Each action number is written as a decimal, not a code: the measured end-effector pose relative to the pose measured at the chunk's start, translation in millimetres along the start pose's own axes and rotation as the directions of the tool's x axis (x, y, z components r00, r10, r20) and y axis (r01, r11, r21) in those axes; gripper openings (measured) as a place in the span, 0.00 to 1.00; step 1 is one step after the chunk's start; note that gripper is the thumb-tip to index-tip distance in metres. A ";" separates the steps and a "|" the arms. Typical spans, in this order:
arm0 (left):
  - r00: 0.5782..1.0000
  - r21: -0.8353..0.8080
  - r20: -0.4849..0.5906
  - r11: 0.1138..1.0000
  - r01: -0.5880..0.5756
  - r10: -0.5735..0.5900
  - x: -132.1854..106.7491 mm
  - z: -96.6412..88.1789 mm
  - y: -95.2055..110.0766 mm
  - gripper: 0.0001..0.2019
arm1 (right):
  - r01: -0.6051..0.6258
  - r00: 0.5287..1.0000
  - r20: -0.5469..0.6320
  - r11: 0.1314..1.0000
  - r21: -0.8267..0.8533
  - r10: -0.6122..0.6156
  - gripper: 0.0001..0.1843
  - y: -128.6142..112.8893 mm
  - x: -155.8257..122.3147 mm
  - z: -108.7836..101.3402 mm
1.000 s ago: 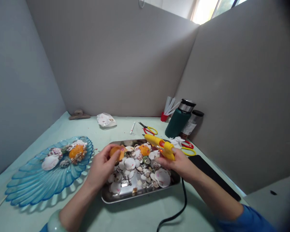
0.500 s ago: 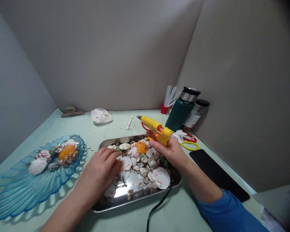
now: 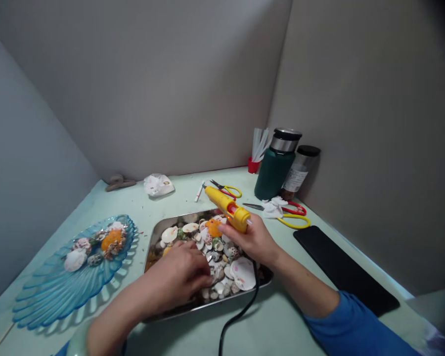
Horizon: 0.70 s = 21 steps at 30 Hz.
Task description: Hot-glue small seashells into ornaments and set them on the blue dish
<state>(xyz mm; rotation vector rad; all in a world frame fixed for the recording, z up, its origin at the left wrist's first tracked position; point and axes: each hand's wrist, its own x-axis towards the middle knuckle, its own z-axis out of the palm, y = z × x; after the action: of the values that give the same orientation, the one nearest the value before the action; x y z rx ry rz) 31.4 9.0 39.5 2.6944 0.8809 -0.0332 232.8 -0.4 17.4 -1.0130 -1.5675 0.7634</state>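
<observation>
My right hand (image 3: 254, 242) is closed around a yellow hot glue gun (image 3: 226, 207), its nozzle pointing up and to the left and a small orange light lit. Below it lies a metal tray (image 3: 178, 313) full of seashells (image 3: 218, 272). My left hand (image 3: 181, 272) is down among the shells at the tray's left half, its fingers curled toward the thumb. The fingertips are partly hidden, so any shell in them cannot be made out. An orange starfish (image 3: 213, 227) lies near the tray's far side, and a large white scallop shell (image 3: 244, 273) near its right end.
At left stands a blue shell-shaped glass dish (image 3: 52, 296) bearing several shells. Small scissors (image 3: 228, 192), larger scissors (image 3: 294, 221), a green bottle (image 3: 274, 173), a jar (image 3: 300, 170), glue sticks (image 3: 259, 143) in a red cup and a black pad (image 3: 341, 267) lie rightward. A black cord (image 3: 237, 316) crosses the front.
My left hand has moved right and lower into the shells. My right hand has drawn the glue gun a little left and down, uncovering the small scissors. The view has shifted slightly.
</observation>
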 end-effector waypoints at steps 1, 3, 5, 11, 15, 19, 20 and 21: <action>1.000 -0.022 -0.007 1.000 0.015 -0.015 -1.4 -3.3 -0.9 0.09 | -0.002 1.000 0.002 1.000 -0.003 0.002 0.14 -0.2 -0.5 0.1; 0.996 0.000 -0.057 0.997 0.072 -0.072 -0.5 -6.4 -3.0 0.10 | -0.009 1.000 -0.005 1.000 -0.008 0.009 0.14 -1.0 -1.5 0.9; 0.991 0.076 -0.097 0.992 0.104 -0.096 5.5 -4.6 -4.3 0.11 | -0.006 1.000 -0.019 1.000 -0.013 0.006 0.15 -1.9 -2.9 2.4; 0.972 0.243 -0.135 0.944 0.222 -0.194 30.8 11.4 0.8 0.09 | 0.037 0.999 0.024 0.999 -0.032 -0.036 0.11 -4.3 -5.6 6.3; 0.962 0.223 -0.171 0.943 0.248 -0.213 37.5 15.4 -0.1 0.10 | 0.053 0.998 0.030 0.995 -0.085 -0.051 0.11 -4.9 -6.0 5.7; 0.957 0.136 -0.170 0.956 0.259 -0.235 33.9 3.3 -11.9 0.10 | 0.054 0.999 0.010 0.997 -0.064 -0.053 0.11 -5.1 -5.9 5.3; 0.954 0.090 -0.172 0.961 0.263 -0.245 31.5 -1.5 -15.5 0.10 | 0.054 0.999 -0.002 0.997 -0.050 -0.054 0.11 -5.3 -5.8 5.3; 0.950 0.020 -0.172 0.963 0.268 -0.261 28.7 -6.2 -18.8 0.11 | 0.055 0.998 -0.013 0.998 -0.038 -0.056 0.11 -5.5 -5.7 5.4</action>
<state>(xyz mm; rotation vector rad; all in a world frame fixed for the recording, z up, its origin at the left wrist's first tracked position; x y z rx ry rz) 43.3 41.6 36.8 2.6272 1.3033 0.1201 226.8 -7.7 18.6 -0.9962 -1.5966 0.6897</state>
